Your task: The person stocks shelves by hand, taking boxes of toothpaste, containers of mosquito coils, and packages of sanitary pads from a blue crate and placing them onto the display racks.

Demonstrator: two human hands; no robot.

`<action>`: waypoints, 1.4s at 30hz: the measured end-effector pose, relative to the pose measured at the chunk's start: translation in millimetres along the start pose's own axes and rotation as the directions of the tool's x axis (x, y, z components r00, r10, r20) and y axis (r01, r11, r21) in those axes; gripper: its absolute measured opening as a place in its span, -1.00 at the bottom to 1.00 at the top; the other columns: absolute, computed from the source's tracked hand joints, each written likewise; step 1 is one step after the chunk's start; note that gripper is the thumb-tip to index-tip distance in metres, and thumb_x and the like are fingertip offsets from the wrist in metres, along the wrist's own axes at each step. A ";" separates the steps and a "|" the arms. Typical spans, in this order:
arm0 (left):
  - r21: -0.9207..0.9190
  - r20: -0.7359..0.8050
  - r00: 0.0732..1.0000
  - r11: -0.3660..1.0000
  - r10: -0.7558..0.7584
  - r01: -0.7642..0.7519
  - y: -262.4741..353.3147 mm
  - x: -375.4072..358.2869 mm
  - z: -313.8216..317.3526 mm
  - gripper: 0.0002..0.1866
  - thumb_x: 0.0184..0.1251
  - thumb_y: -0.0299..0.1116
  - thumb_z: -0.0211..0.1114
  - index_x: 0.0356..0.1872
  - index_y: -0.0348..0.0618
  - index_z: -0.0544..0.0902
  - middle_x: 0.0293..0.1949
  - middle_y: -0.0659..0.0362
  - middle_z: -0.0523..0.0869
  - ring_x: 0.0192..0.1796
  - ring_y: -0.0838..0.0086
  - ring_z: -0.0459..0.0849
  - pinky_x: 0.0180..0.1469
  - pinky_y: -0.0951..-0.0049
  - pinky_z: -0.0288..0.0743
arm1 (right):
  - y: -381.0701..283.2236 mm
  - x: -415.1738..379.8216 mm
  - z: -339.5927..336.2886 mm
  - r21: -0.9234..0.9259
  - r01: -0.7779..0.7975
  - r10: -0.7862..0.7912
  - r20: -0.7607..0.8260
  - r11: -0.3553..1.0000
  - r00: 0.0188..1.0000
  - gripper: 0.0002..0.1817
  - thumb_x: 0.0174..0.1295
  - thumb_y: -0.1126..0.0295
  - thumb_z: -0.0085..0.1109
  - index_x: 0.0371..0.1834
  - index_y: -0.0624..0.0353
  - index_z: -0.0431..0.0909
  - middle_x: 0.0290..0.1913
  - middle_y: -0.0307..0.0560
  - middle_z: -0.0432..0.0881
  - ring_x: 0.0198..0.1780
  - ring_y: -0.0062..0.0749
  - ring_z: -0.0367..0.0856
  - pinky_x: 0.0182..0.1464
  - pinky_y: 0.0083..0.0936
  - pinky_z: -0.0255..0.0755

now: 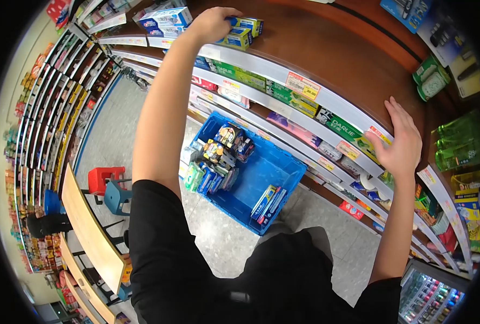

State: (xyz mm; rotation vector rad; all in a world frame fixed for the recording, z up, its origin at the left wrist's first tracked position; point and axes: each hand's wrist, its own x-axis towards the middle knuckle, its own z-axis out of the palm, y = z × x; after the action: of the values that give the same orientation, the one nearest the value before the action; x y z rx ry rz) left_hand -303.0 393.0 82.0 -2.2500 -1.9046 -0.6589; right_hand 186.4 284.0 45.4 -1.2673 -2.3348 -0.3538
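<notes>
On the top shelf my left hand [214, 24] is closed over the near ends of small yellow-and-blue boxes [239, 36]; its fingertips are partly hidden behind them. Just left of that hand stand stacked white-and-blue toothpaste boxes [167, 20]. My right hand [401, 141] lies open on the shelf's front edge, fingers stretched over the brown board and thumb apart, holding nothing. Beneath its thumb, on the shelf below, is a row of green Darlie toothpaste boxes [340, 127].
A blue crate [250, 216] on the floor before me holds several packs and boxes. Green cylindrical packs [431, 78] stand at the shelf's right end. To the left are a wooden table [91, 227], a red stool [103, 181], a teal stool [117, 198] and more stocked shelves.
</notes>
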 end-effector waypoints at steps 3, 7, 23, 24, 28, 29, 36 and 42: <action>0.036 0.164 0.986 0.998 0.038 -0.045 -6.4 19.5 -13.2 -0.55 0.22 -0.56 0.22 0.15 -0.09 0.72 0.07 -0.09 0.76 0.11 0.05 0.73 0.22 0.26 0.56 | 0.8 -0.3 0.3 0.008 -0.006 0.006 -0.005 1.000 1.000 -0.19 0.06 -0.08 0.44 0.31 0.23 0.54 0.38 0.09 0.55 0.39 0.03 0.51 0.38 -0.16 0.40; 0.290 0.234 0.969 0.946 0.076 -0.145 -26.2 46.4 -7.5 -0.54 0.14 -0.48 0.26 0.13 -0.13 0.74 0.03 -0.15 0.77 0.15 0.12 0.73 0.25 0.29 0.57 | 4.3 -1.7 1.9 -0.016 -0.008 0.008 0.000 1.000 1.000 -0.19 0.07 -0.10 0.42 0.30 0.22 0.54 0.38 0.09 0.55 0.38 0.01 0.51 0.36 -0.15 0.40; 0.264 -0.344 0.878 0.932 0.332 -0.249 112.9 -72.9 -63.4 -0.54 0.18 -0.58 0.35 0.16 -0.21 0.61 0.10 -0.14 0.59 0.18 -0.09 0.59 0.20 0.13 0.49 | 10.1 -5.1 12.7 -0.052 0.020 -0.022 -0.053 0.998 0.998 -0.24 0.06 -0.14 0.43 0.28 0.08 0.59 0.34 -0.07 0.61 0.33 -0.12 0.57 0.28 -0.23 0.49; 0.286 -0.458 0.781 0.902 0.424 -0.322 98.2 -81.6 -56.0 -0.62 0.21 -0.56 0.34 0.10 -0.23 0.65 0.04 -0.08 0.66 0.09 0.00 0.65 0.14 0.21 0.54 | 10.8 -4.9 12.8 -0.056 0.026 -0.029 -0.052 0.998 0.998 -0.24 0.06 -0.11 0.45 0.29 0.07 0.58 0.35 -0.09 0.60 0.33 -0.13 0.58 0.29 -0.25 0.49; -0.086 -0.476 0.841 0.938 0.256 -0.334 91.6 -163.1 -13.7 -0.63 0.29 -0.46 0.41 0.06 -0.30 0.53 -0.10 0.09 0.67 -0.12 0.33 0.65 -0.06 0.33 0.56 | 4.4 -3.1 11.4 -0.043 0.033 -0.035 -0.054 0.999 0.998 -0.25 0.07 -0.08 0.47 0.30 0.05 0.58 0.35 -0.12 0.61 0.32 -0.14 0.59 0.29 -0.30 0.50; -0.354 -0.432 0.895 0.891 0.113 -0.283 85.0 -189.2 12.4 -0.60 0.30 -0.45 0.41 0.09 -0.31 0.49 -0.11 0.11 0.67 -0.16 0.40 0.63 -0.09 0.33 0.55 | 2.1 -1.7 10.4 -0.033 0.033 -0.035 -0.061 0.999 0.998 -0.25 0.07 -0.07 0.47 0.30 0.05 0.58 0.35 -0.12 0.61 0.31 -0.14 0.60 0.28 -0.30 0.50; -0.365 0.578 0.747 0.715 -0.329 0.597 124.3 -345.7 191.0 -0.50 0.36 -0.12 0.35 0.12 -0.20 0.38 -0.14 -0.29 0.71 -0.10 -0.21 0.72 -0.11 -0.04 0.57 | 2.4 -2.0 10.3 -0.045 0.012 -0.014 -0.043 0.999 0.999 -0.26 0.07 -0.08 0.46 0.31 0.02 0.58 0.34 -0.14 0.62 0.29 -0.14 0.61 0.26 -0.29 0.52; -0.146 0.746 0.481 0.593 -0.460 0.792 135.1 -480.1 355.2 -0.51 0.33 -0.09 0.25 0.03 -0.33 0.43 -0.06 -0.38 0.69 0.08 -0.26 0.65 0.15 -0.05 0.50 | 4.2 -2.8 12.9 -0.043 0.032 -0.034 -0.059 0.999 0.998 -0.26 0.08 -0.09 0.46 0.32 0.01 0.57 0.36 -0.15 0.61 0.29 -0.12 0.61 0.25 -0.28 0.52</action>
State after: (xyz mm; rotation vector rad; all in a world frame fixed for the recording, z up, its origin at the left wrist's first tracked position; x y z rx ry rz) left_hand -139.2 58.5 -404.0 -2.0651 -3.4258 -0.4628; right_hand 187.7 289.8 32.9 -1.2212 -2.3112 -0.4474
